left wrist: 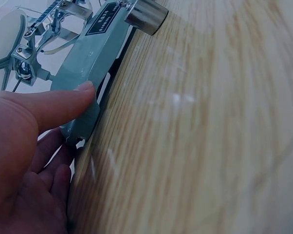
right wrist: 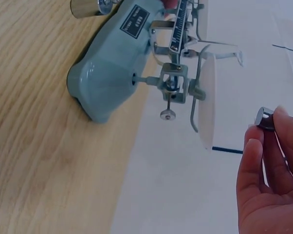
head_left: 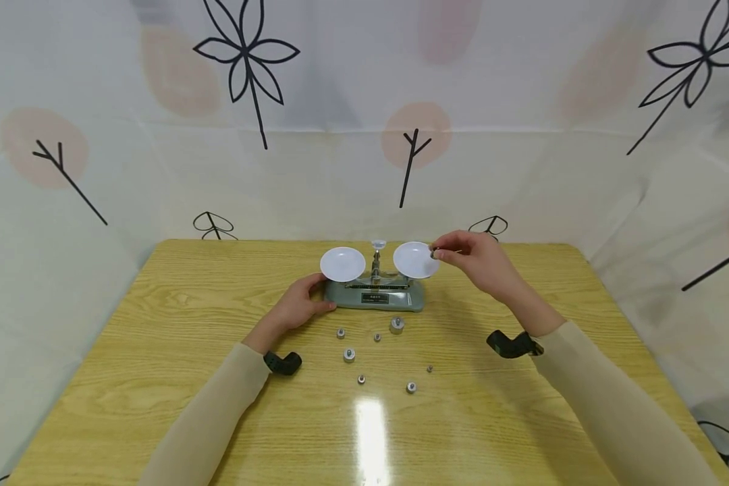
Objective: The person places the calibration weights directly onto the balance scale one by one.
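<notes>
A balance scale with a grey-green base (head_left: 340, 295) stands near the table's back edge. Its left white pan (head_left: 343, 264) and right white pan (head_left: 416, 260) hold nothing visible. My left hand (head_left: 298, 304) grips the left end of the base (left wrist: 88, 63), thumb on the front side and fingers behind. My right hand (head_left: 476, 262) pinches a small metal weight (right wrist: 265, 118) between thumb and fingertips, at the right rim of the right pan in the head view. In the right wrist view, a gap shows between my right hand (right wrist: 273, 170) and the pan (right wrist: 207, 102).
Several metal weights lie on the wooden table (head_left: 188, 351) before the scale, the largest weight (head_left: 397, 325) close to its base and a small weight (head_left: 411, 387) nearer me. A patterned cloth (head_left: 316, 175) hangs behind the table.
</notes>
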`<state>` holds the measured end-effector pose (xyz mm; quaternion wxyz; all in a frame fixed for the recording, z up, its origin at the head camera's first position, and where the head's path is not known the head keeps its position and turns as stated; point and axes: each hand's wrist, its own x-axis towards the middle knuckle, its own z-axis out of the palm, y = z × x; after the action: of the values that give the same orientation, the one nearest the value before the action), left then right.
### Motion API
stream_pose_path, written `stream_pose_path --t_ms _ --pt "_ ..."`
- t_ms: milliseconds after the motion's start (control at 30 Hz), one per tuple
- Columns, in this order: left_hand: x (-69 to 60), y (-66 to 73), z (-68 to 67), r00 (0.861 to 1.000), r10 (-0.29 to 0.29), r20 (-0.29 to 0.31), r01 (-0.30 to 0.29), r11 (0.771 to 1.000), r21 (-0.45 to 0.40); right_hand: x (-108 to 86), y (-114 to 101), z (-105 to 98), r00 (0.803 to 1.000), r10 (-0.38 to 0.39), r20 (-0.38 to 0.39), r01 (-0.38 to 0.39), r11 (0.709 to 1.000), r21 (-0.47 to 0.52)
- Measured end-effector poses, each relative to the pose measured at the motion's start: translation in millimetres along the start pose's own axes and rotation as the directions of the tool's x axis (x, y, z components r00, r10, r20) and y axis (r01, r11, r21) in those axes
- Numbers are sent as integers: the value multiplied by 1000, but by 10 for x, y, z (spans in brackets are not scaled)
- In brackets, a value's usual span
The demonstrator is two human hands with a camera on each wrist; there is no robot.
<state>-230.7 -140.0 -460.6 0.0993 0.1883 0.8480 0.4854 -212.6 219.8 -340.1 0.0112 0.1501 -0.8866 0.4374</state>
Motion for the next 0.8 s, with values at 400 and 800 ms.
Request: stream_pose_path --t_ms 400,800 --pt "-4 2 1 1000 -1 -3 1 1000 -3 257 -62 21 998 -8 68 13 998 -65" --pt "-7 3 4 1000 -21 8 21 1000 -10 486 -50 110 995 -22 101 25 999 -26"
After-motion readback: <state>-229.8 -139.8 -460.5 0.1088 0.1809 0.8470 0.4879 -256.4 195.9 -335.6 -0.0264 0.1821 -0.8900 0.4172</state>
